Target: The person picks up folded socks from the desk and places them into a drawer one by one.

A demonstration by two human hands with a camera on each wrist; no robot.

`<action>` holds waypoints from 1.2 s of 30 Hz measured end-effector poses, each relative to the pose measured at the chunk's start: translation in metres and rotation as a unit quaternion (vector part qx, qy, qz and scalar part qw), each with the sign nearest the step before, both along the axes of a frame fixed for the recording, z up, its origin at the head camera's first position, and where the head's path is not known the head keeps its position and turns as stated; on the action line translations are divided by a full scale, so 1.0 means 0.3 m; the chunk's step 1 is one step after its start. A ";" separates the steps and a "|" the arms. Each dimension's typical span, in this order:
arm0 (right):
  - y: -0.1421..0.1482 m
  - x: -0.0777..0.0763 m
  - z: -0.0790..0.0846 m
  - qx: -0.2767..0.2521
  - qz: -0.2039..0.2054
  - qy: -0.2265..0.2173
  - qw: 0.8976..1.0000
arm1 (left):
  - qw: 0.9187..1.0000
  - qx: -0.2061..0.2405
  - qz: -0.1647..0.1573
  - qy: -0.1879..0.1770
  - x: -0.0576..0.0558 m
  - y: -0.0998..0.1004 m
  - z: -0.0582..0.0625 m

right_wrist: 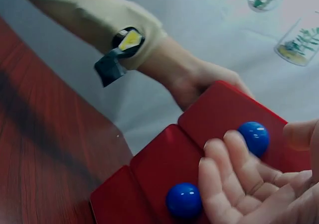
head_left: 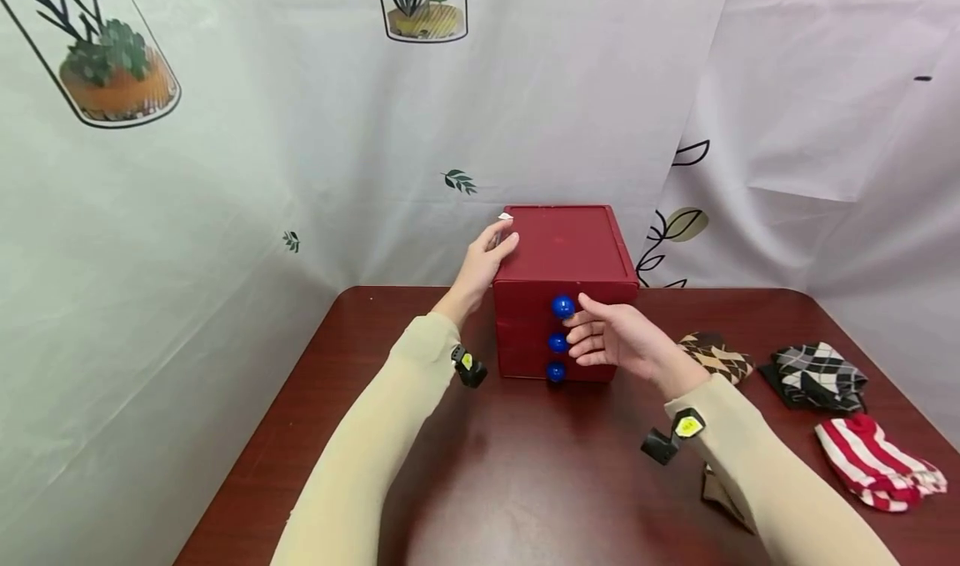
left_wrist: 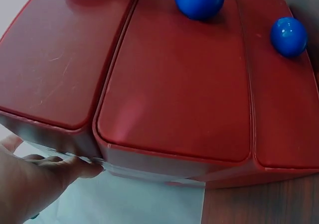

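A dark red drawer box (head_left: 562,245) stands at the back of the table, three drawers high, with round blue knobs down its front. My left hand (head_left: 478,267) rests against the box's left side near the top, its thumb at the upper edge. In the left wrist view the left hand's fingers (left_wrist: 75,167) lie along the side wall. My right hand (head_left: 618,337) is in front of the drawers, palm turned inward and fingers loosely extended. Its fingertips are right by the top blue knob (head_left: 563,306) and the middle blue knob (head_left: 558,343), not curled round either.
On the right of the table lie brown argyle socks (head_left: 712,353), black and grey argyle socks (head_left: 821,374) and red-and-white striped socks (head_left: 877,462). A brown cloth piece (head_left: 722,498) shows partly under my right forearm. White printed curtains (head_left: 315,174) hang behind and beside the table.
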State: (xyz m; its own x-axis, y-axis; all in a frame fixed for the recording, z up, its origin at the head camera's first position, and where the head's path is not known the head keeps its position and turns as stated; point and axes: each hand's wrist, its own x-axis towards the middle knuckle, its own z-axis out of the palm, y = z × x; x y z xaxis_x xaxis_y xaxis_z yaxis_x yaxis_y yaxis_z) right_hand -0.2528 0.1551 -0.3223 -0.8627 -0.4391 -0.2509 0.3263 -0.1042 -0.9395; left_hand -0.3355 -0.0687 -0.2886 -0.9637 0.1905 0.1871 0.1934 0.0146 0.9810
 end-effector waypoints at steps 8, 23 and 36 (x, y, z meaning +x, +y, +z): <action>-0.075 -0.006 -0.007 0.017 -0.041 -0.009 0.999 | 1.000 0.013 0.005 -0.028 -0.080 0.008 -0.080; -0.132 0.029 -0.037 -0.061 -0.163 -0.005 0.985 | 0.998 0.002 -0.063 -0.009 -0.095 0.004 -0.094; -0.160 0.114 -0.056 -0.055 -0.192 0.033 0.979 | 0.999 -0.003 -0.050 0.007 -0.103 0.005 -0.109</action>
State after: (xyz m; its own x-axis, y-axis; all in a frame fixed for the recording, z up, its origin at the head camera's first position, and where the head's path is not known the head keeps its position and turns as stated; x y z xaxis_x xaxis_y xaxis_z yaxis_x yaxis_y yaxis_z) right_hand -0.2185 0.1073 -0.3393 -0.9822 -0.0999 -0.1593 0.1828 -0.3087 -0.9334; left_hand -0.3663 -0.0673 -0.3212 -0.9369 0.2869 0.1997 0.2085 0.0001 0.9780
